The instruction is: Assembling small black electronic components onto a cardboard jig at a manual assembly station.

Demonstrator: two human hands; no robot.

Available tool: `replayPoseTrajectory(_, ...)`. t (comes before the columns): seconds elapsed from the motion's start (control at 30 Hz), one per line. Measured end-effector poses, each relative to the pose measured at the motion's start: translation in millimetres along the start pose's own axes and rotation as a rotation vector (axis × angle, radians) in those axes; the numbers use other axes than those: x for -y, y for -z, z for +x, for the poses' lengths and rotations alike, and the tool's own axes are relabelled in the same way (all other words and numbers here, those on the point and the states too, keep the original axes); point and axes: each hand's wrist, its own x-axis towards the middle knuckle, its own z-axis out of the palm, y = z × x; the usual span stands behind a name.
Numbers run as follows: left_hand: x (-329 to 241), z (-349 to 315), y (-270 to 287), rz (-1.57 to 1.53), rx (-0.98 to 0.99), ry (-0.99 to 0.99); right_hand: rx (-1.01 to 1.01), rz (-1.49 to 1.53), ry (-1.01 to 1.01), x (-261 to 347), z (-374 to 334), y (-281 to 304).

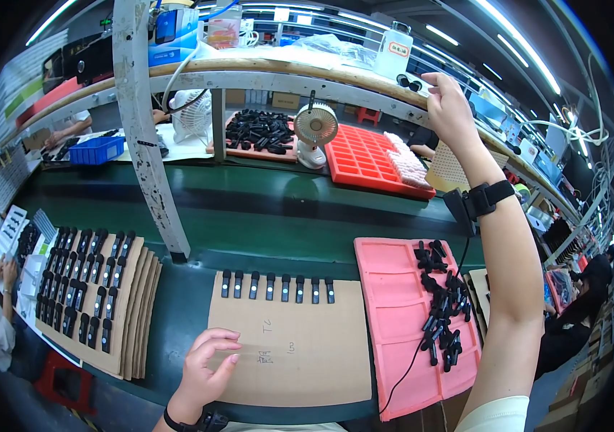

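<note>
A flat cardboard sheet [307, 389] lies in front of me, with handwritten marks on it. Along its far edge runs a row of small black devices [269, 286], each with a rounded dark top and a light dot. My left hand [205, 367] hovers at the sheet's left edge, fingers apart and holding nothing. Raised to the upper shelf, my right hand [452, 111] has its thumb and forefinger apart, nothing visible between them. Close by it on the shelf sit small dark round objects [409, 83]. A pink compartment tray [393, 324] at right holds loose black devices [444, 317].
Stacked cardboard sheets [134, 324] carrying black devices stand at left. A metal post [150, 144] rises before the shelf [307, 75]. Beyond are a small fan [315, 129], a red divided tray [364, 158] and a black heap [260, 131]. Other people work around.
</note>
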Motion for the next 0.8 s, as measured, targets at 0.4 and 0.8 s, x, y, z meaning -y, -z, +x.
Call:
replayPoseTrajectory(0.4,-1,-3,-16,-0.063,0.077,0.015,0.032,0.069,0.108,-48,9,-5)
replayPoseTrajectory(0.8,1,1,-28,-0.087,0.127,0.053,0.2,0.029,0.081,-70,-180,36)
